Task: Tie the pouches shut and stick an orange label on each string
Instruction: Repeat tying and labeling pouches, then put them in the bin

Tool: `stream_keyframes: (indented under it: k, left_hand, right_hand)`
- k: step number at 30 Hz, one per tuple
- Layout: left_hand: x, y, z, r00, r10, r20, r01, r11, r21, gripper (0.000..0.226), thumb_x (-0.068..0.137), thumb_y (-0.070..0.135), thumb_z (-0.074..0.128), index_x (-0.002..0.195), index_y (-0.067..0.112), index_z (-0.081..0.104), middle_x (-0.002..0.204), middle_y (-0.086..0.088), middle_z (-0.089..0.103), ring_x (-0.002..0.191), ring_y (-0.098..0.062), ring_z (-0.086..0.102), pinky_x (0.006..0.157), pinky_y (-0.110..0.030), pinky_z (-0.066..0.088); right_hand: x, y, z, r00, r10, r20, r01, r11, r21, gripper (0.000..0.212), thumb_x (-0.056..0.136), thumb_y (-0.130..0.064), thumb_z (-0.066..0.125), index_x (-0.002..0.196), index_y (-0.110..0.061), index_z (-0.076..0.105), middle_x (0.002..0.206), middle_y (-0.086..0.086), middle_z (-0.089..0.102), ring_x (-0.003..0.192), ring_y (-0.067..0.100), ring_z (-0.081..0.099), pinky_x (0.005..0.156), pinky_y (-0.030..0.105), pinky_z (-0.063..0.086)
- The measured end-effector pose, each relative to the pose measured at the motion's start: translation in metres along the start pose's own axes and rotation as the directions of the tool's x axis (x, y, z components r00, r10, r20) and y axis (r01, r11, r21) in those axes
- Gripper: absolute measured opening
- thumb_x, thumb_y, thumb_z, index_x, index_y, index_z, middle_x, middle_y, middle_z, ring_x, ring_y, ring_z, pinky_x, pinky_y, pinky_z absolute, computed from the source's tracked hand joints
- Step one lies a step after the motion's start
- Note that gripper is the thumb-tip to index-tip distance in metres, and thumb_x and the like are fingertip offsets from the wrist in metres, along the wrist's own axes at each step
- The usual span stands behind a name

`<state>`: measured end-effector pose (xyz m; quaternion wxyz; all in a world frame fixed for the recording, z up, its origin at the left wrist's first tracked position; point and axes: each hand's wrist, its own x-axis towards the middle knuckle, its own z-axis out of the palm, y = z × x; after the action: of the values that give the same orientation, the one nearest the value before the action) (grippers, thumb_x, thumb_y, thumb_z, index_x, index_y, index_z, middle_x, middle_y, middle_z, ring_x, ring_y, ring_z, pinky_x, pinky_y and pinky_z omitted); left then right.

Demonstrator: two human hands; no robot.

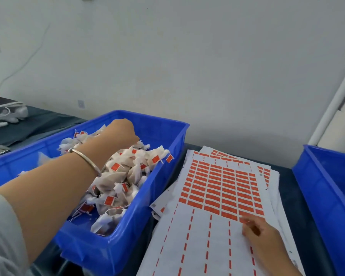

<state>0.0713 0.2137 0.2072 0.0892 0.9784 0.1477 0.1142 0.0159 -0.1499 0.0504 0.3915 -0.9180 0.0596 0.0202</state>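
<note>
A pile of white tied pouches [126, 176] with orange labels on their strings fills the blue bin [167, 176] at the left. My left hand [122, 132] reaches over the pile's far end with its fingers curled downward. The fingertips are hidden, so whether they hold a pouch is unclear. A sheet of orange labels [217, 188] lies on the table to the right of the bin, and its near rows are peeled bare. My right hand [256, 229] rests on the sheet, fingertips pinching an orange label [243, 219] at the near right corner of the label block.
More label sheets [267, 172] lie stacked under the top one. A second blue bin [327, 192] stands at the right edge. White items and cords [6, 113] sit on the dark table at the far left. A pale wall runs close behind.
</note>
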Motion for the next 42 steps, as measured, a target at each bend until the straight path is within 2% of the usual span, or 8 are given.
stream_keyframes:
  k: [3, 8, 13, 19, 22, 25, 31, 42]
  left_hand:
    - [-0.014, 0.025, -0.011, 0.995, 0.042, -0.091, -0.055, 0.988, -0.145, 0.015, 0.084, 0.014, 0.052, 0.071, 0.007, 0.055, 0.066, -0.006, 0.054, 0.062, -0.021, 0.048, 0.058, -0.031, 0.04]
    - [-0.076, 0.096, -0.005, 0.968, 0.228, -0.105, -0.25, 0.896, -0.366, 0.015, 0.084, 0.026, 0.057, 0.069, 0.026, 0.057, 0.067, 0.009, 0.063, 0.065, -0.008, 0.06, 0.05, -0.021, 0.04]
    - [-0.16, 0.157, 0.085, 0.877, 0.441, 0.193, -0.29, 0.804, -0.519, 0.005, 0.085, 0.039, 0.061, 0.08, 0.036, 0.06, 0.08, 0.017, 0.065, 0.068, 0.003, 0.059, 0.062, -0.011, 0.047]
    - [-0.199, 0.181, 0.174, 0.797, 0.47, 0.378, -0.389, 0.88, -0.273, 0.05, 0.086, 0.056, 0.049, 0.133, 0.041, 0.042, 0.148, 0.021, 0.032, 0.134, -0.004, 0.033, 0.112, -0.03, 0.023]
    - [-0.201, 0.177, 0.193, 0.742, 0.537, 0.4, -0.518, 0.839, -0.166, 0.06, 0.09, 0.062, 0.03, 0.144, 0.037, 0.024, 0.155, 0.018, 0.008, 0.143, -0.005, 0.004, 0.115, -0.036, 0.002]
    - [-0.2, 0.172, 0.2, 0.711, 0.566, 0.416, -0.566, 0.813, -0.139, 0.063, 0.089, 0.065, 0.023, 0.145, 0.037, 0.019, 0.155, 0.018, 0.0, 0.143, -0.007, -0.002, 0.115, -0.036, -0.001]
    - [-0.196, 0.173, 0.2, 0.703, 0.571, 0.424, -0.586, 0.803, -0.11, 0.067, 0.086, 0.071, 0.021, 0.144, 0.039, 0.018, 0.155, 0.019, -0.003, 0.143, -0.007, -0.005, 0.115, -0.036, -0.002]
    - [-0.201, 0.171, 0.198, 0.734, 0.568, 0.372, -0.553, 0.818, -0.156, 0.061, 0.087, 0.068, 0.025, 0.142, 0.039, 0.025, 0.154, 0.021, 0.003, 0.143, -0.005, 0.0, 0.115, -0.033, 0.0]
  right_hand:
    - [-0.009, -0.008, -0.006, 0.999, -0.015, 0.032, 0.016, 0.999, -0.031, 0.018, 0.094, -0.026, 0.057, 0.111, -0.029, 0.056, 0.129, -0.006, 0.057, 0.119, 0.019, 0.055, 0.101, 0.035, 0.044]
    - [-0.044, -0.031, -0.05, 0.953, -0.295, -0.071, 0.294, 0.955, -0.031, 0.01, 0.093, -0.031, 0.056, 0.097, -0.04, 0.054, 0.099, -0.029, 0.056, 0.097, -0.001, 0.059, 0.087, 0.017, 0.05]
    - [-0.08, -0.044, -0.119, 0.845, -0.461, -0.269, 0.441, 0.887, -0.135, 0.018, 0.09, -0.031, 0.046, 0.091, -0.04, 0.062, 0.09, -0.031, 0.057, 0.092, -0.017, 0.054, 0.073, -0.001, 0.042]
    - [-0.039, 0.024, -0.22, 0.939, -0.015, -0.344, -0.078, 0.964, -0.253, 0.027, 0.095, -0.006, 0.048, 0.099, -0.018, 0.072, 0.096, -0.009, 0.066, 0.09, 0.009, 0.053, 0.075, 0.022, 0.038]
    - [-0.007, 0.074, -0.248, 0.914, 0.226, -0.337, -0.312, 0.923, -0.225, 0.019, 0.093, -0.007, 0.052, 0.099, -0.003, 0.07, 0.11, 0.012, 0.068, 0.096, 0.025, 0.06, 0.082, 0.034, 0.047]
    - [0.017, 0.11, -0.252, 0.851, 0.402, -0.338, -0.458, 0.883, -0.104, 0.015, 0.088, -0.005, 0.055, 0.086, 0.007, 0.063, 0.09, 0.023, 0.064, 0.081, 0.034, 0.059, 0.074, 0.037, 0.048]
    - [0.052, 0.137, -0.228, 0.832, 0.437, -0.341, -0.548, 0.741, -0.388, 0.04, 0.085, -0.041, 0.065, 0.068, -0.01, 0.047, 0.064, 0.005, 0.052, 0.054, 0.017, 0.048, 0.048, 0.027, 0.034]
    - [0.042, 0.137, -0.241, 0.769, 0.511, -0.384, -0.617, 0.75, -0.238, 0.039, 0.086, -0.016, 0.062, 0.052, -0.012, 0.044, 0.055, 0.001, 0.046, 0.053, 0.016, 0.044, 0.049, 0.021, 0.035]
